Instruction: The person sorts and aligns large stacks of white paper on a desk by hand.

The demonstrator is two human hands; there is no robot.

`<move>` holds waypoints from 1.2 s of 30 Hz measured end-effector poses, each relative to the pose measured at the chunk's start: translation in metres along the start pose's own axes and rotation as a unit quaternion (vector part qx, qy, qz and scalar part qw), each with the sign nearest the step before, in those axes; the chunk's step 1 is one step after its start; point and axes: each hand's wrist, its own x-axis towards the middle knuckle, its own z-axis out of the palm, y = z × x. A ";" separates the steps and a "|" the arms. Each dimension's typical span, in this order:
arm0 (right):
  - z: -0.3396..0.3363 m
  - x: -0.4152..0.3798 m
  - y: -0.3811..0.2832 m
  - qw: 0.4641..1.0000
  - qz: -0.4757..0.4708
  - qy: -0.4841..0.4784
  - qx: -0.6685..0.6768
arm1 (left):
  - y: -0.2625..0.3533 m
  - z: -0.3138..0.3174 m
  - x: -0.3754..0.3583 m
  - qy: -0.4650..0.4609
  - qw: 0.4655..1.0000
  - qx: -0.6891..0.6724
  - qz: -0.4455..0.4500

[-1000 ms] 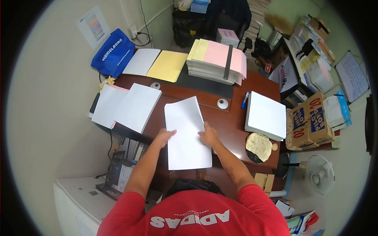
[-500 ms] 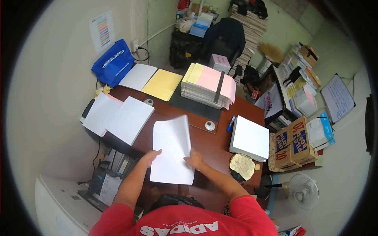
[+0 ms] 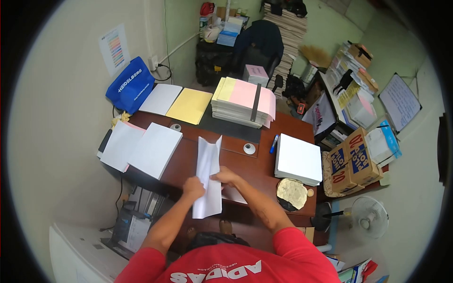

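A sheaf of white paper (image 3: 207,155) is bowed lengthwise into a trough between my hands, over the near edge of the brown desk. My left hand (image 3: 193,188) is closed around its left edge. On the opposite edge, my right hand (image 3: 226,177) grips the paper, fingers partly hidden behind it. How many sheets are held cannot be made out. To the left lie white paper stacks (image 3: 155,148), one overlapping another with a pink sheet showing between. Right of my right hand stands a neat white ream (image 3: 298,158), with a blue marker (image 3: 274,144) beside it.
At the desk's back are a tall yellow-and-pink paper stack (image 3: 240,101) with a dark strip across it, a yellow stack (image 3: 189,106) and a blue bag (image 3: 130,85). A round pale object (image 3: 291,193) sits at the near right. Cardboard boxes (image 3: 351,160) and a fan (image 3: 370,214) stand further right.
The paper, nearly flat before with its top corner lifting, is now squeezed into a narrow curved shape. My hands have come closer together, and the head view has shifted slightly.
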 end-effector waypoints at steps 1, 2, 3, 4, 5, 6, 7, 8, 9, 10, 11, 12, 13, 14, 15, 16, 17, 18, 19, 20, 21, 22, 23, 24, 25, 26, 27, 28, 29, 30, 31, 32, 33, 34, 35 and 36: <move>-0.005 -0.001 0.017 0.991 -0.064 -0.025 0.112 | -0.012 -0.004 0.008 0.029 0.998 -0.053 -0.036; -0.008 0.006 0.041 0.992 -0.059 -0.026 0.112 | -0.036 0.000 0.026 0.025 0.995 -0.091 -0.021; -0.009 0.017 0.070 0.992 -0.080 -0.036 0.095 | -0.053 -0.001 0.031 -0.030 0.970 -0.241 -0.026; -0.009 0.012 0.073 0.990 -0.108 -0.044 0.080 | -0.058 -0.009 0.033 -0.078 0.920 -0.383 -0.028; -0.007 0.003 0.079 0.998 -0.060 -0.008 -0.009 | -0.056 -0.010 0.030 -0.086 0.879 -0.467 -0.044; 0.003 0.004 0.090 0.998 -0.059 -0.010 -0.008 | -0.055 0.001 0.033 -0.086 0.879 -0.466 -0.047; 0.016 0.008 0.102 0.991 -0.083 0.079 -0.062 | -0.054 0.015 0.040 -0.076 0.869 -0.484 -0.059; 0.025 0.013 0.113 0.974 -0.107 0.166 -0.116 | -0.060 0.027 0.044 -0.066 0.858 -0.503 -0.073; 0.028 0.003 0.108 0.968 -0.086 0.200 -0.126 | -0.062 0.017 0.043 -0.111 0.836 -0.527 -0.103; 0.023 0.004 0.106 0.970 -0.084 0.192 -0.125 | -0.066 0.008 0.045 -0.109 0.835 -0.527 -0.111; 0.016 0.003 0.107 0.964 -0.100 0.178 -0.170 | -0.072 0.001 0.043 -0.145 0.877 -0.446 -0.101; 0.013 0.005 0.104 0.956 -0.118 0.165 -0.213 | -0.079 -0.005 0.042 -0.180 0.911 -0.359 -0.090; 0.012 0.007 0.097 0.958 -0.120 0.157 -0.208 | -0.076 -0.003 0.042 -0.155 0.955 -0.233 -0.099; 0.010 0.011 0.088 0.981 -0.011 0.112 -0.160 | -0.073 0.000 0.040 -0.153 0.956 -0.229 -0.105; 0.007 0.018 0.078 0.987 0.096 0.068 -0.111 | -0.057 -0.008 0.033 -0.115 0.978 -0.133 -0.112; 0.006 0.025 0.078 0.987 0.095 0.066 -0.108 | -0.046 -0.009 0.029 -0.079 0.989 -0.038 -0.120; 0.010 0.029 0.084 0.989 0.124 0.054 -0.052 | -0.044 -0.002 0.024 0.006 0.998 0.054 -0.025; 0.014 0.035 0.087 0.987 0.152 0.044 0.003 | -0.037 -0.001 0.017 0.003 0.998 0.056 -0.029; 0.015 0.038 0.084 0.985 0.164 0.045 0.018 | -0.026 -0.004 0.010 0.028 0.996 0.087 0.018; 0.016 0.040 0.081 0.985 0.165 0.045 0.022 | -0.017 -0.007 0.007 0.053 0.989 0.117 0.068; 0.017 0.038 0.075 0.983 0.172 0.063 0.019 | -0.018 0.001 0.005 0.068 0.984 0.128 0.104; 0.019 0.038 0.074 0.980 0.182 0.079 0.015 | -0.019 0.013 0.002 0.064 0.984 0.129 0.105; 0.019 0.038 0.072 0.980 0.184 0.079 0.017 | -0.020 0.023 0.000 0.091 0.980 0.134 0.114; 0.019 0.039 0.069 0.979 0.187 0.077 0.007 | -0.019 0.028 -0.001 0.119 0.975 0.140 0.125; 0.017 0.039 0.069 0.979 0.191 0.076 -0.003 | -0.020 0.030 0.000 0.116 0.978 0.128 0.116; 0.017 0.037 0.069 0.978 0.192 0.081 -0.001 | -0.023 0.029 0.003 0.115 0.978 0.127 0.121; 0.018 0.031 0.062 0.978 0.183 0.096 -0.022 | -0.025 0.018 0.005 0.088 0.985 0.113 0.094; 0.018 0.030 0.060 0.977 0.175 0.110 -0.042 | -0.027 0.007 0.010 0.060 0.991 0.101 0.067; 0.017 0.028 0.060 0.980 0.169 0.102 -0.038 | -0.026 -0.003 0.016 0.067 0.997 0.027 0.004; 0.017 0.029 0.062 0.979 0.170 0.107 -0.034 | -0.036 -0.007 0.033 0.070 0.996 -0.038 -0.029; 0.018 0.030 0.065 0.981 0.161 0.104 -0.036 | -0.044 -0.010 0.048 0.043 0.992 -0.105 -0.054; 0.017 0.030 0.066 0.982 0.151 0.103 -0.037 | -0.048 -0.014 0.060 0.016 0.982 -0.171 -0.077; 0.017 0.026 0.066 0.982 0.148 0.113 -0.032 | -0.044 -0.023 0.060 -0.036 0.959 -0.254 -0.120; 0.016 0.021 0.064 0.983 0.147 0.102 -0.042 | -0.046 -0.021 0.067 -0.038 0.962 -0.248 -0.107; 0.014 0.018 0.063 0.983 0.147 0.092 -0.050 | -0.048 -0.018 0.074 -0.037 0.952 -0.288 -0.099; 0.012 0.019 0.061 0.983 0.148 0.104 -0.039 | -0.053 -0.011 0.085 -0.040 0.939 -0.327 -0.093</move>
